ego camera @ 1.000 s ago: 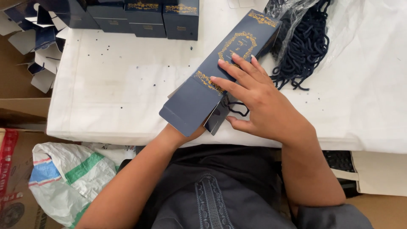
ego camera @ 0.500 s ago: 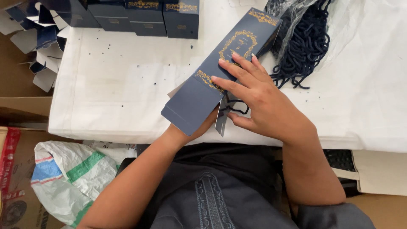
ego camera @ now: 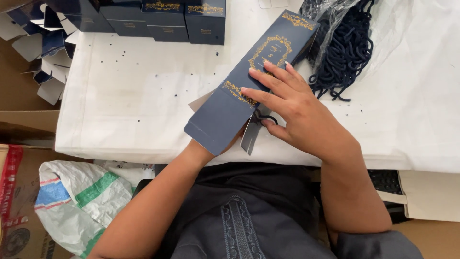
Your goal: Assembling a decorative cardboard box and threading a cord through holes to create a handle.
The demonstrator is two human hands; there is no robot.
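- At the far left of the frame I see loose flat box blanks (ego camera: 38, 57) spilling off the table edge, and below them a striped plastic sack (ego camera: 76, 206) on the floor beside a cardboard carton (ego camera: 19, 201).
- Along the top left, a row of dark blue made-up boxes (ego camera: 163, 19) stands on the white table cover (ego camera: 120, 96), well apart from my hands.
- My left hand (ego camera: 235, 140) is almost wholly hidden under the long dark blue box (ego camera: 249, 86); I only see the wrist going in beneath its near end. I judge it supports the box from below, but I cannot tell how far its fingers are closed.
- The box lies slanted across the middle of the frame, near end over the table edge, far end pointing to the upper right, with gold ornament on top.
- My right hand (ego camera: 297, 115) lies flat and spread on the box, fingers stretched out, pressing rather than gripping; the thumb sits by a dark cord loop (ego camera: 263, 117) and a small grey flap (ego camera: 250, 136) at the box's side.
- At the upper right, a bundle of dark blue cords (ego camera: 345, 52) sits in a clear plastic bag (ego camera: 388, 33), just beside the box's far end.
- Risks, as I judge them: pressing too hard could crease the box; the overhanging near end could slip off the table; the cord loop could slide out from under the thumb.
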